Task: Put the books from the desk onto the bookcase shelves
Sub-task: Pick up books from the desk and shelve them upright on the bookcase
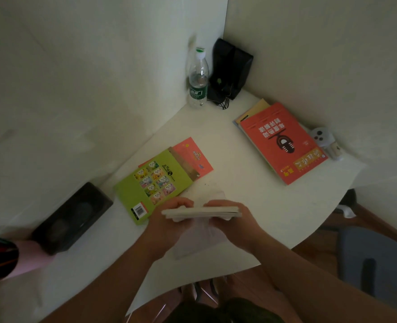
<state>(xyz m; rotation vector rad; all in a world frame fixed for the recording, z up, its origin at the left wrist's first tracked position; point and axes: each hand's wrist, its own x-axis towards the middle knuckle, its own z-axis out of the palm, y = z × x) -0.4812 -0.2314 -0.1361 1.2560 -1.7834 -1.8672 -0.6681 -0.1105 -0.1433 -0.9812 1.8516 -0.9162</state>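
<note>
- A pink cup of pens stands at the left edge, beside a black box.
- A green book lies on the white desk, overlapping a pink book.
- The left hand and right hand hold a thin stack of books edge-on above the desk, fingers curled around its ends.
- A water bottle stands in the corner.
- A red book tops a pile at the right.

Dim room: white walls meet in corner, white desk (curved edge), possibly wooden floor.
</note>
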